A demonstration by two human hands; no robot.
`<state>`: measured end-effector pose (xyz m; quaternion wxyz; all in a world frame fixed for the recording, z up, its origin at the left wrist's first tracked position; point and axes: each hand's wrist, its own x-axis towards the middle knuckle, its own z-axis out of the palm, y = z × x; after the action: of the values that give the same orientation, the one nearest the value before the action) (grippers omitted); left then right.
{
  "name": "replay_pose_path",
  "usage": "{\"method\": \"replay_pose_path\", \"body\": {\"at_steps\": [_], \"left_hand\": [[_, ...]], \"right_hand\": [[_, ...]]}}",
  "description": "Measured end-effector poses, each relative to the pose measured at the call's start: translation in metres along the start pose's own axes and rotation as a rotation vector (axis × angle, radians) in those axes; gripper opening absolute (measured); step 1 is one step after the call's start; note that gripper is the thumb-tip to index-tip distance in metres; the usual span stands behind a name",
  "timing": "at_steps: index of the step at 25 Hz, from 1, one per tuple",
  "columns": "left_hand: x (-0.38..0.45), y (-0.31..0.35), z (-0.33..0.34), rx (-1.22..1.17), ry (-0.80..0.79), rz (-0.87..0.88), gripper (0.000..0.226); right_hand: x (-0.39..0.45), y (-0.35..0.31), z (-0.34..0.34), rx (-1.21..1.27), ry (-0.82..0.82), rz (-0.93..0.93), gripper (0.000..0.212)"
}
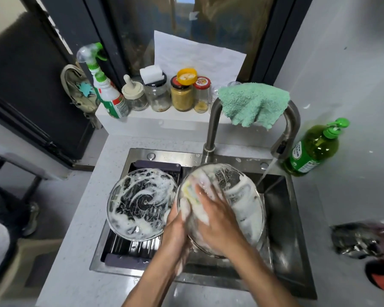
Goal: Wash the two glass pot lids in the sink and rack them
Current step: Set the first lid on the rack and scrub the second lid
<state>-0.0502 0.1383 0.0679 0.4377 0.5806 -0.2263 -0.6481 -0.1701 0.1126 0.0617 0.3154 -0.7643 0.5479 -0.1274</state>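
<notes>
One soapy glass pot lid [140,203] lies flat on the dark rack [129,247] over the left part of the sink, knob side down. A second foamy glass lid [242,196] is held tilted over the sink basin [282,229]. My left hand [177,227] grips its left rim from behind. My right hand [217,213] presses a yellow sponge [192,191] against the lid's inner face, fingers spread over it. Foam covers both hands.
Water runs from the steel faucet [284,138], which has a green cloth [253,103] draped on it. A green dish-soap bottle [313,149] stands at the right. Jars and a spray bottle [106,91] line the back ledge. A crumpled dark bag [355,240] lies on the right counter.
</notes>
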Motion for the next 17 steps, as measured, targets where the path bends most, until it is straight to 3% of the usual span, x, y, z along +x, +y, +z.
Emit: {"method": "replay_pose_path", "body": {"at_steps": [3, 5, 8, 11, 13, 15, 17], "left_hand": [[0.005, 0.002, -0.005, -0.043, 0.142, -0.131, 0.05], [0.005, 0.0, -0.014, -0.095, 0.115, -0.114, 0.056], [0.009, -0.013, -0.033, -0.305, 0.1, -0.072, 0.051], [0.029, -0.035, -0.078, -0.358, 0.272, -0.111, 0.045], [0.05, -0.047, -0.116, -0.259, 0.414, -0.184, 0.045], [0.069, -0.053, -0.145, -0.22, 0.485, -0.208, 0.046], [0.088, -0.059, -0.156, -0.279, 0.481, -0.238, 0.046]], "right_hand": [[0.02, 0.023, -0.03, -0.274, 0.027, 0.134, 0.092], [-0.006, 0.023, -0.015, -0.323, 0.105, 0.181, 0.086], [-0.034, -0.008, 0.035, -0.048, 0.14, 0.001, 0.069], [-0.01, -0.015, 0.048, 0.306, 0.303, 0.149, 0.06], [-0.01, -0.003, 0.051, 0.349, 0.379, 0.201, 0.056], [-0.02, 0.012, 0.059, 0.322, 0.348, 0.22, 0.05], [-0.033, 0.029, 0.065, 0.383, 0.31, 0.359, 0.046]]}}
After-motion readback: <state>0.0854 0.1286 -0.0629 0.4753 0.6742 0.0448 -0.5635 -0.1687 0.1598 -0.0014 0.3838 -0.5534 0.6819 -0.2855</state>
